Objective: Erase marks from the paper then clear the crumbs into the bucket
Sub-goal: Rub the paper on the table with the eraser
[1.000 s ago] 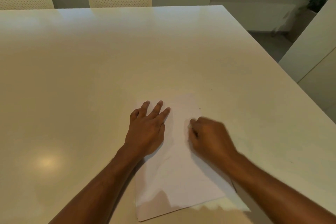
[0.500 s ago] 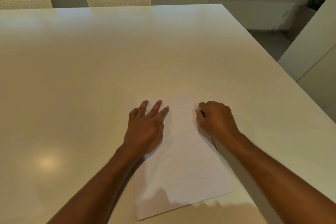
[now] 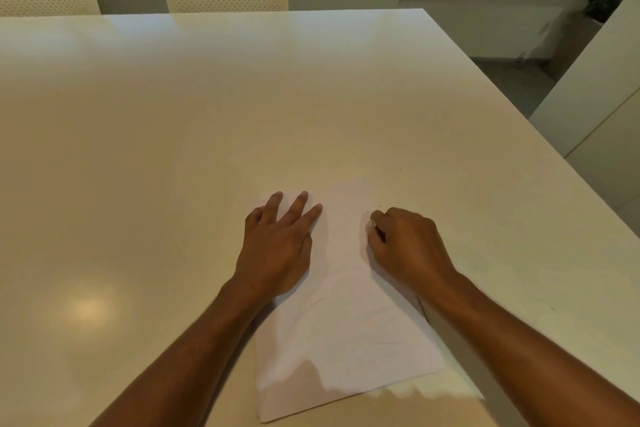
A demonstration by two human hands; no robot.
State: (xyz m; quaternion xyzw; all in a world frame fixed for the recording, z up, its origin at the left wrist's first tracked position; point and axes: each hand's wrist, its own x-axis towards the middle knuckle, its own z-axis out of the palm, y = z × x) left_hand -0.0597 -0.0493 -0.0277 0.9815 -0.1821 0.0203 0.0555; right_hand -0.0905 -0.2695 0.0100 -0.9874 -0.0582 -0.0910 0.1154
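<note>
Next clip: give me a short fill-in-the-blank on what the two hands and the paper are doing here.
1. The left hand lies with fingers spread flat on the ____.
2. The right hand pinches a small white ____ against the paper.
3. Behind the table stand two perforated ____.
4. The task's ____ is nowhere in view.

Missing words: paper; eraser; chairs; bucket

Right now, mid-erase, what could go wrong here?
The paper already looks creased, and only the left hand pins it flat, so hard rubbing by the right hand with the eraser may wrinkle it further. Crumbs lie near the table edge and could scatter. No bucket is in view.
</note>
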